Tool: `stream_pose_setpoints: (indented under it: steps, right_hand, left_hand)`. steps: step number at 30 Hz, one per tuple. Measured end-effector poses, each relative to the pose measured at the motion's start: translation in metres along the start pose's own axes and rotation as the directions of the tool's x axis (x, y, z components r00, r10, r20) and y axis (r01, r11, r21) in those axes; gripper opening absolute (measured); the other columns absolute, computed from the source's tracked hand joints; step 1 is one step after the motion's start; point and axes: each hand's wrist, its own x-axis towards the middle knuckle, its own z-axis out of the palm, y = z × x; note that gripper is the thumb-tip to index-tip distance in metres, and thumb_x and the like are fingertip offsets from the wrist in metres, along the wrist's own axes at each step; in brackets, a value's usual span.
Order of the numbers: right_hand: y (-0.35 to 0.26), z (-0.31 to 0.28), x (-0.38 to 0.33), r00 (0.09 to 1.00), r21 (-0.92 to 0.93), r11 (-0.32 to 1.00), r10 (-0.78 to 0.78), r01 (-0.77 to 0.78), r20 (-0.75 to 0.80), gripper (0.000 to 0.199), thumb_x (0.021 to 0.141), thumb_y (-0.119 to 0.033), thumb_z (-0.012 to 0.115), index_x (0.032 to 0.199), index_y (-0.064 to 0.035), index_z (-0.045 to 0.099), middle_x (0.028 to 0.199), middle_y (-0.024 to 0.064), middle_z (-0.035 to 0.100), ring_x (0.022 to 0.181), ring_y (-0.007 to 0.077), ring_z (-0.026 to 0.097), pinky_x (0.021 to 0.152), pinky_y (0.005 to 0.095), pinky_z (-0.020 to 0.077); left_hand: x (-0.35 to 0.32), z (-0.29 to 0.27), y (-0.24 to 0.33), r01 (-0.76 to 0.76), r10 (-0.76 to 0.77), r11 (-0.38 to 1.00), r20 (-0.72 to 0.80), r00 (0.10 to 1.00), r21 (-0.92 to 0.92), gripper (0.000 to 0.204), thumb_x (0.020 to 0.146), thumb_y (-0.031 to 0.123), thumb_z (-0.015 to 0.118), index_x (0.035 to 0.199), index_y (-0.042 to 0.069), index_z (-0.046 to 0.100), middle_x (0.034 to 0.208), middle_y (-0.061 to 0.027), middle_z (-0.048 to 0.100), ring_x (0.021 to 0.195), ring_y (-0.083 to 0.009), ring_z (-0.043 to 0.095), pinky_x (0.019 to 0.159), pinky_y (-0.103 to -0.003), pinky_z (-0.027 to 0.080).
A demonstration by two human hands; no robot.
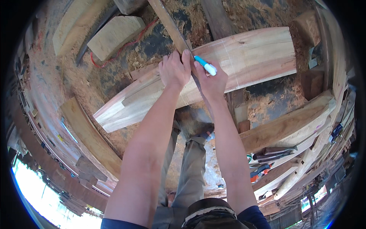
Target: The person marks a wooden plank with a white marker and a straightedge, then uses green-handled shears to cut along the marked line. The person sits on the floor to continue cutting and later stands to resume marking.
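Observation:
A pale, curved wooden board lies aslant in front of me, with a thin line across its right part. Across its middle runs a long, narrow straight strip, reaching away from me past the far edge. My left hand presses on the strip with curled fingers, its thumb along the edge. Just right of it, my right hand is closed round a teal and white marker pen. The pen's teal end points at the strip's right edge; I cannot make out its tip.
Wood offcuts and a red cord lie at the far left on sawdust-covered ground. A curved timber is at the near left. Chisel-like tools and an orange tool rest among timbers at the right.

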Motion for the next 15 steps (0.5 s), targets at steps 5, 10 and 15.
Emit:
stream_pose_setpoints:
  steps: [5, 10, 15]
  right_hand:
    - [-0.001, -0.01, -0.004, 0.999, -0.177, 0.984, -0.004, 0.01, 0.034, 0.025, 0.091, -0.029, 0.082, 0.095, -0.0053, 0.074, 0.078, 0.0123, 0.073, 0.07, 0.023, 0.069, 0.065, 0.0362, 0.0538]
    - [-0.003, -0.002, 0.003, 0.991, -0.114, 0.985, -0.133, 0.129, -0.022, 0.021, 0.092, -0.02, 0.081, 0.094, -0.0011, 0.073, 0.073, 0.0078, 0.071, 0.066, 0.0078, 0.064, 0.059, 0.0281, 0.0505]
    - [-0.004, -0.02, -0.007, 0.996, -0.276, 0.961, 0.012, 0.014, 0.092, 0.017, 0.095, -0.017, 0.078, 0.099, -0.0005, 0.074, 0.08, 0.0074, 0.074, 0.071, 0.008, 0.065, 0.063, 0.0263, 0.0514]
  left_hand:
    - [0.001, 0.001, -0.001, -0.031, 0.031, 0.999, -0.049, 0.998, -0.017, 0.051, 0.107, 0.047, 0.041, 0.1, 0.005, 0.068, 0.105, -0.014, 0.073, 0.105, -0.0351, 0.063, 0.094, -0.049, 0.045]
    - [0.001, 0.005, -0.004, -0.026, 0.026, 1.0, -0.017, 1.0, -0.009, 0.051, 0.108, 0.047, 0.04, 0.099, 0.005, 0.067, 0.104, -0.0132, 0.073, 0.106, -0.0344, 0.063, 0.095, -0.048, 0.044]
    - [0.001, 0.006, -0.005, -0.033, 0.033, 0.999, -0.035, 0.999, -0.022, 0.051, 0.108, 0.048, 0.04, 0.098, 0.005, 0.067, 0.104, -0.0133, 0.071, 0.107, -0.034, 0.062, 0.096, -0.048, 0.043]
